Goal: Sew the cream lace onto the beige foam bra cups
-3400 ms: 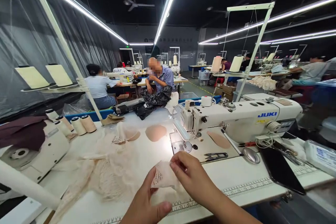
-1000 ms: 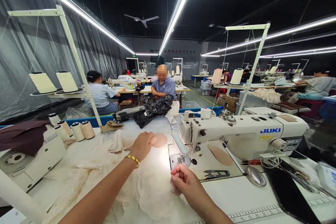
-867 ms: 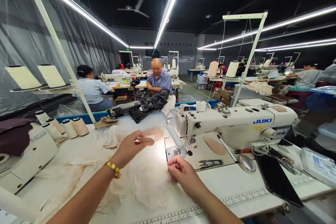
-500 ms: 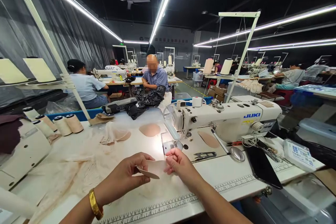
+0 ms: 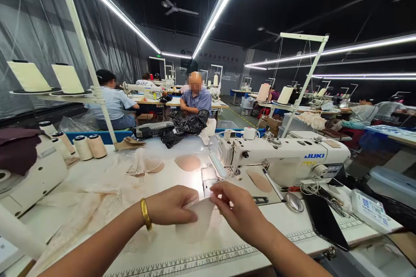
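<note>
My left hand (image 5: 173, 205), with a gold bangle at the wrist, pinches one edge of a pale, thin fabric piece (image 5: 197, 225) between thumb and fingers. The fingertips of my right hand (image 5: 238, 207) are closed on the same piece's upper right edge. The fabric hangs between both hands, just in front of the needle plate (image 5: 210, 187) of the white sewing machine (image 5: 282, 158). Beyond the hands lies a beige oval fabric piece (image 5: 187, 162); another beige piece (image 5: 260, 181) rests on the machine bed. Thread snips (image 5: 261, 200) are partly hidden behind my right hand.
Sheer fabric (image 5: 94, 207) spreads over the left of the table. Thread cones (image 5: 97, 146) stand behind it, left of a black plastic bag (image 5: 186, 125). A phone (image 5: 325, 220) and a round metal dish (image 5: 294, 202) lie right. A person (image 5: 196, 97) sits opposite.
Both hands have turned the fabric piece; its curved beige edge no longer shows and it hangs downward. My left hand has rolled knuckles-up and my right hand moved slightly right. The view has shifted slightly.
</note>
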Demonstrator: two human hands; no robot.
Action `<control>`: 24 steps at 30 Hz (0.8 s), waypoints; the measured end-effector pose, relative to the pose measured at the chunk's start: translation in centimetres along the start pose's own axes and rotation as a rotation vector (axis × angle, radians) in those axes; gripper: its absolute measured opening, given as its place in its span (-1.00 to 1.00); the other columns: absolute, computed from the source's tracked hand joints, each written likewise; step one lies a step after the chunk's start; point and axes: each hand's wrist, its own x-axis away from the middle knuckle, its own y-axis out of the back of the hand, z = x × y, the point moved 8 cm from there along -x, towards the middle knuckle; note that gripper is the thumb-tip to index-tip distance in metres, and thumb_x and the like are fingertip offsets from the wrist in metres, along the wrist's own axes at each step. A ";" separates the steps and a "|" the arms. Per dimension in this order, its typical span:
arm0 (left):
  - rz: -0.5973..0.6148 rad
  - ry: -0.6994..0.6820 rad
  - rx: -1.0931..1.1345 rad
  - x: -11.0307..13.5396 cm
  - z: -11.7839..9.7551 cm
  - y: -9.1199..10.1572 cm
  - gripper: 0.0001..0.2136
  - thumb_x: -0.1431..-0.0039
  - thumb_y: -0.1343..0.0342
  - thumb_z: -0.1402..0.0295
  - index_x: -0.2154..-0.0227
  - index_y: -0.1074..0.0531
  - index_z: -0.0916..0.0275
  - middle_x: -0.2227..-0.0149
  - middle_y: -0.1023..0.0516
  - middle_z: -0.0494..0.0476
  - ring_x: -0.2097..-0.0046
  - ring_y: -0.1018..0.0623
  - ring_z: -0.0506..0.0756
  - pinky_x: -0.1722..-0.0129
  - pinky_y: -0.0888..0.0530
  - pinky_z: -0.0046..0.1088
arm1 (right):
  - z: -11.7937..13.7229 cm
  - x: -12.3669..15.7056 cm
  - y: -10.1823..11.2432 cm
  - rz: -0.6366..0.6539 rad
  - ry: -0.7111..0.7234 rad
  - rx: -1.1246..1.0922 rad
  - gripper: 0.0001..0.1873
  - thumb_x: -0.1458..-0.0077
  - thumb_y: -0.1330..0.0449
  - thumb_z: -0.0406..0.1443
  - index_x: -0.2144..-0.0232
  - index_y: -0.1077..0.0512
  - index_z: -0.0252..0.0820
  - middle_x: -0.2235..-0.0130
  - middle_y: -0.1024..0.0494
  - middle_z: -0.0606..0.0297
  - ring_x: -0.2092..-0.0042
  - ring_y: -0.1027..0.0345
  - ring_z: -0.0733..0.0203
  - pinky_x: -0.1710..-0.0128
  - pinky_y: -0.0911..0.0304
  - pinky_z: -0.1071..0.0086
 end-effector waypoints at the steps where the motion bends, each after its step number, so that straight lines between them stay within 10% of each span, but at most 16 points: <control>1: -0.048 0.022 -0.003 -0.1 0.6 0.6 -0.81 -0.17 -0.19 0.19 0.41 -0.37 0.18 0.43 -0.45 -0.04 0.37 -0.50 0.12 0.43 -0.33 -0.43 | 0.4 -0.2 1.0 -0.081 0.060 0.075 -0.86 -0.38 -0.17 -0.37 0.05 -0.43 -0.06 0.24 -0.63 0.32 0.32 -0.46 0.24 0.35 -0.28 0.39; 5: -0.613 -0.066 -0.293 2.0 1.9 5.2 -0.91 -0.28 -0.05 0.31 0.30 -0.40 0.17 0.49 -0.39 -0.05 0.43 -0.41 0.12 0.43 -0.25 -0.39 | 1.0 -0.3 1.2 -0.275 0.248 0.210 -0.77 -0.44 -0.11 -0.42 -0.06 -0.35 -0.07 0.25 -0.62 0.30 0.32 -0.48 0.24 0.39 -0.28 0.42; 8: -0.900 -0.295 -0.677 4.7 1.1 5.2 -0.80 -0.35 0.07 0.49 0.15 -0.46 0.19 0.37 -0.56 0.07 0.35 -0.51 0.18 0.17 -0.42 -0.19 | -0.8 -0.2 -2.3 -0.222 0.327 0.377 -0.76 -0.45 -0.04 -0.44 -0.09 -0.33 -0.17 0.27 -0.62 0.25 0.34 -0.44 0.21 0.37 -0.25 0.38; 14: -0.421 -0.193 -0.745 2.2 1.7 -0.4 -0.96 -0.31 -0.21 0.43 0.23 -0.48 0.17 0.24 -0.60 0.10 0.25 -0.55 0.23 0.27 -0.44 -0.26 | -6.6 1.2 -7.2 0.098 0.477 0.562 -0.71 -0.27 -0.13 -0.51 0.46 -0.36 -0.12 0.47 -0.45 0.41 0.45 -0.15 0.25 0.47 0.12 0.34; 24: -0.277 -0.268 -0.908 -7.7 1.6 -5.2 -0.78 -0.06 -0.09 0.68 0.43 -0.38 0.19 0.36 -0.54 0.11 0.36 -0.49 0.18 0.37 -0.39 -0.30 | -10.8 2.1 -2.9 0.311 0.360 0.437 -0.72 -0.36 -0.08 -0.51 0.15 -0.50 -0.07 0.09 -0.69 0.27 0.11 -0.43 0.12 0.20 -0.28 0.31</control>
